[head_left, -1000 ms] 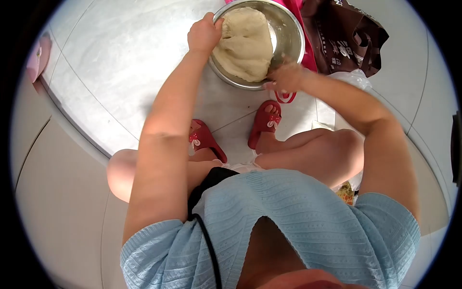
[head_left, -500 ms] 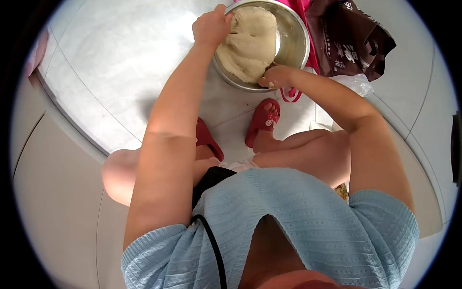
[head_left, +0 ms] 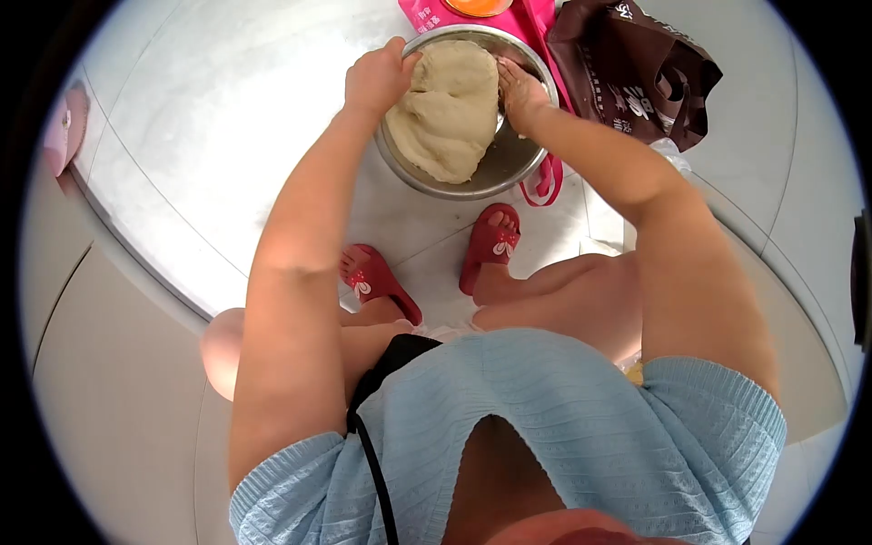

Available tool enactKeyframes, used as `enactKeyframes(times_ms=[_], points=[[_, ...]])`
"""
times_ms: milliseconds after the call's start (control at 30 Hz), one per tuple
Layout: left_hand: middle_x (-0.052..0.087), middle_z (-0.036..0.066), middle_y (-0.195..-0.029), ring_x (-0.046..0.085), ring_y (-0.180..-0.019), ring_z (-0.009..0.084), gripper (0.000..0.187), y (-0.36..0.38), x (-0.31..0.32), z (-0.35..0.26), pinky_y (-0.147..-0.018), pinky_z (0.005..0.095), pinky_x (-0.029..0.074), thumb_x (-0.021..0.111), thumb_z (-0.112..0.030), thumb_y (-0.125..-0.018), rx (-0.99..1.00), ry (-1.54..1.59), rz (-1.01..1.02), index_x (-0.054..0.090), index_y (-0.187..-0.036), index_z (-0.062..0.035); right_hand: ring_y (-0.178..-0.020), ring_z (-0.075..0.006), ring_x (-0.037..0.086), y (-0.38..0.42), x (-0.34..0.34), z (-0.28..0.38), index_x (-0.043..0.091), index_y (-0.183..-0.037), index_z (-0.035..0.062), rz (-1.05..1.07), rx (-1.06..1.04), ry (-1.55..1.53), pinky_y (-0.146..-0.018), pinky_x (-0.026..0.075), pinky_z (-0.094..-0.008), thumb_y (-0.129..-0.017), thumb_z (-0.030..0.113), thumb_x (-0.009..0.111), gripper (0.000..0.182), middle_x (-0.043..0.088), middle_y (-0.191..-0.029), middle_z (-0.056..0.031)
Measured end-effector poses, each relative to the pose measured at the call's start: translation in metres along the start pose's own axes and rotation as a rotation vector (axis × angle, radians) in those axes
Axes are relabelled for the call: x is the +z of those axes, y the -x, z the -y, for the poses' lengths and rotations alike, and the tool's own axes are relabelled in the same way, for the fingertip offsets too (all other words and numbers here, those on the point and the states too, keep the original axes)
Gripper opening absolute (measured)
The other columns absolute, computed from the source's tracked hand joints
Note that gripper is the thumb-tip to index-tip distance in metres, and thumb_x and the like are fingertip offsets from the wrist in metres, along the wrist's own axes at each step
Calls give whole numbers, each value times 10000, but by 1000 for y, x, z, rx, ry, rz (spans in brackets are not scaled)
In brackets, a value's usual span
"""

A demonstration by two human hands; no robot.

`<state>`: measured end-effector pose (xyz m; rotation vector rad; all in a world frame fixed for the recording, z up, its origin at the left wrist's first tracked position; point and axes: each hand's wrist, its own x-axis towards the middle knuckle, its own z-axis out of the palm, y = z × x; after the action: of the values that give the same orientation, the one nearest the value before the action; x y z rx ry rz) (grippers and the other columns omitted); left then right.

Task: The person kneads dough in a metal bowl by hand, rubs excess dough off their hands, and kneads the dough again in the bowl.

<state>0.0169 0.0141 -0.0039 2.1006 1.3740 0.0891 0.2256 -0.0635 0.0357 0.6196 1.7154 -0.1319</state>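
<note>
A large slab of pale dough [head_left: 447, 118] lies in a steel bowl [head_left: 509, 168], filling mostly its left side, with a crease across its middle. My left hand [head_left: 377, 80] is closed around the bowl's left rim, its thumb side close against the dough. Inside the bowl on the right is my right hand [head_left: 524, 98], its fingers stretched out toward the far side and the fingertips right beside the dough's right edge. Some bare metal shows below that hand.
Behind the bowl lies a pink bag [head_left: 427, 13] with an orange round shape on it. A brown bag [head_left: 627, 68] stands to the right. My feet in red slippers [head_left: 490, 245] are just this side of the bowl on the pale tiled floor [head_left: 227, 118].
My right hand has moved from the near right of the dough up along its right edge, its fingers now straightened. My left hand stays at the rim. The bowl appears lower in view.
</note>
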Motion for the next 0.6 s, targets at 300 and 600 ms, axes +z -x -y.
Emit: enactKeyframes(times_ms=[300,600], points=[[666,143,-710,651,-688,357,332,7,0,-7,-601,459,512,558,-429,-898,-87,-73,-25,557,-914,-98,-1440,-325,167,11,19,47,440,-1383,-5,151,-102,-605,-1165,56,-423,-849,394,506,670,249,-1528,-203],[665,160,-713,647,-690,364,363,6,0,-5,-610,463,510,548,-432,-910,-66,-51,-16,563,-915,-70,-1431,-267,194,-5,33,18,483,-1348,0,-285,84,-382,-1181,42,-413,-732,462,694,799,326,-1496,-177]])
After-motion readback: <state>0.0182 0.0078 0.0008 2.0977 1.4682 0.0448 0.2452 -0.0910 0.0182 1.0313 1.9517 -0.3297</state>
